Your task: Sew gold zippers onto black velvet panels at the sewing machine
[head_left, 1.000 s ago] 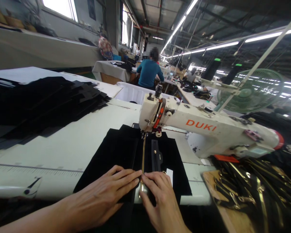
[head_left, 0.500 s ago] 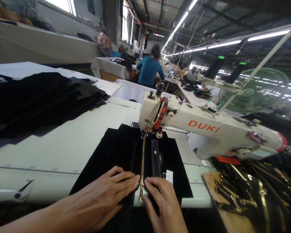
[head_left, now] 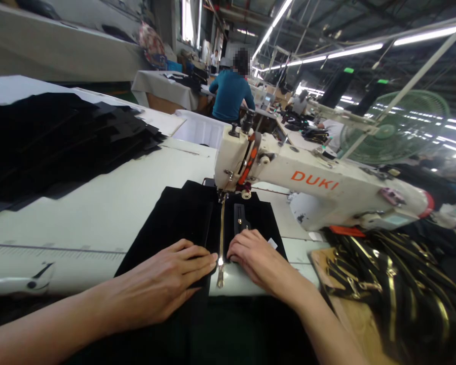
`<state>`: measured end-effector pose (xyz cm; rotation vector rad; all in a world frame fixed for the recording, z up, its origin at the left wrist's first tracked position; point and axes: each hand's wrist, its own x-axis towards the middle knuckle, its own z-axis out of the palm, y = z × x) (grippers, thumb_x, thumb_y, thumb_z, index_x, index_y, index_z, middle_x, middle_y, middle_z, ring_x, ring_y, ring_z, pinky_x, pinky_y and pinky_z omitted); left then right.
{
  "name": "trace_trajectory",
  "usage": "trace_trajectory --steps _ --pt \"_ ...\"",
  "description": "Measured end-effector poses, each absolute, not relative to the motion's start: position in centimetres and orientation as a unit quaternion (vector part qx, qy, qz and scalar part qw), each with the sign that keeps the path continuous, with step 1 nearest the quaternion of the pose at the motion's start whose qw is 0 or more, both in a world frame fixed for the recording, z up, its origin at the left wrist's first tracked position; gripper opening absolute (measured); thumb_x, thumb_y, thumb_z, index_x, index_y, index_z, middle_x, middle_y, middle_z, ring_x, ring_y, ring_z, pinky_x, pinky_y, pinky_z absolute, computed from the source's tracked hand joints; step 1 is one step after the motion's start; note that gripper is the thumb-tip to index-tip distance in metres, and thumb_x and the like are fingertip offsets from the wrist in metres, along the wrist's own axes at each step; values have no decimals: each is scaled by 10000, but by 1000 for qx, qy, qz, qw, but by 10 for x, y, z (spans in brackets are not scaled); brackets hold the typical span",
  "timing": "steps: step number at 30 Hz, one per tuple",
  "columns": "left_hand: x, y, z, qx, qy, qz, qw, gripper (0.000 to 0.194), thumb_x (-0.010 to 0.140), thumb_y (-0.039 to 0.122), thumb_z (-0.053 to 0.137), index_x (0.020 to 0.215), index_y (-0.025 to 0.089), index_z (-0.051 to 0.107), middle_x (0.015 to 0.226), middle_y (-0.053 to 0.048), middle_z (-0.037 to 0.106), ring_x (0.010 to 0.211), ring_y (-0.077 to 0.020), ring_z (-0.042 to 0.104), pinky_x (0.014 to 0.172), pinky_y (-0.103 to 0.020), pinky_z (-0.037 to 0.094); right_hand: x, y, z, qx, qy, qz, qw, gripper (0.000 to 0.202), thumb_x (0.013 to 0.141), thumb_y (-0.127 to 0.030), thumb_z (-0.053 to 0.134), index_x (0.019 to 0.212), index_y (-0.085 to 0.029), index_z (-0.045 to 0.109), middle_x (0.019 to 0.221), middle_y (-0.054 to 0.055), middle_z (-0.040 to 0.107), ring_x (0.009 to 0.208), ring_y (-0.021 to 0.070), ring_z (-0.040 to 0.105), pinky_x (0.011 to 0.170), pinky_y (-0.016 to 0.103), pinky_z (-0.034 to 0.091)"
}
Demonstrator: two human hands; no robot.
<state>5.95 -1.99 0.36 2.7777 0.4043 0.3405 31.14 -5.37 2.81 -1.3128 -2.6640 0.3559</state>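
Black fabric (head_left: pixel 178 218) lies under the needle end of a white sewing machine (head_left: pixel 281 167). Down its middle runs a gold zipper (head_left: pixel 222 228), its pull (head_left: pixel 221 276) hanging toward the table's front edge. My left hand (head_left: pixel 167 276) rests flat on the fabric just left of the zipper, fingers stretched out. On the other side, my right hand (head_left: pixel 260 261) has its fingers bent together, pinching the fabric beside the zipper. Beyond it shows a small black zip pocket (head_left: pixel 238 215), partly covered by that hand. A white label (head_left: pixel 272 244) sticks out near its wrist.
Stacked black fabric pieces (head_left: pixel 61 142) cover the table's left side. Black straps with gold zippers (head_left: pixel 395 284) lie on a wooden board (head_left: pixel 349 314) at right. A green fan (head_left: pixel 395 129) and a person in a blue top (head_left: pixel 231 96) are farther back.
My right hand has moved up along the fabric and its fingers have drawn together, now covering part of the pocket. My left hand stays beside the zipper. The whole view has shifted slightly.
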Motion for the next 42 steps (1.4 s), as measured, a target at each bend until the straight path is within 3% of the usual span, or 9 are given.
trace_trajectory --steps 3,8,24,27,29,32,36,42 --pt "57 -18 0 975 131 121 133 541 945 113 505 1466 240 435 1393 -32 589 1261 -224 529 1090 -364 350 310 -43 40 -410 -905 110 21 155 988 -129 507 871 -171 601 941 37 607 927 183 514 895 345 397" --pt "55 -16 0 978 122 126 112 547 916 115 511 1437 278 484 1384 -6 600 1246 -219 554 1068 -355 399 310 -31 45 -397 -909 126 2 119 954 -139 588 853 -166 644 914 21 619 921 180 539 990 372 400" --pt "56 -17 3 979 129 101 121 560 933 119 523 1467 271 445 1423 -21 566 1280 -223 527 1103 -370 377 316 -46 37 -406 -898 143 86 56 923 -126 640 918 -169 674 955 18 648 945 158 584 904 293 466" --pt "56 -18 4 978 131 96 127 570 931 99 504 1473 257 425 1423 -33 565 1286 -222 518 1102 -380 368 318 -62 39 -428 -883 163 108 163 883 -109 685 1029 -172 653 1061 30 646 1018 171 574 923 294 462" --pt "56 -18 5 977 132 94 138 588 921 87 499 1479 250 407 1427 -35 561 1286 -224 514 1099 -386 363 317 -72 39 -449 -867 177 122 235 874 -185 727 1094 -183 645 1106 32 646 1052 184 570 947 314 457" --pt "56 -19 8 975 134 93 149 630 896 72 509 1488 241 381 1439 -37 547 1290 -236 502 1097 -397 351 312 -82 34 -484 -842 177 159 128 936 -285 663 1038 -209 676 1081 21 658 1019 178 587 936 326 466" --pt "58 -20 12 971 143 94 168 704 834 42 532 1490 241 370 1444 -38 536 1288 -250 494 1104 -419 333 301 -84 21 -489 -836 144 202 184 979 -192 566 1138 -224 651 1102 37 652 1015 177 590 905 330 489" --pt "58 -22 16 966 151 107 182 694 809 43 556 1458 241 413 1408 -34 566 1271 -244 513 1104 -402 353 295 -86 10 -454 -868 80 185 283 974 -100 493 1215 -195 608 1089 79 656 1022 221 591 950 411 493"
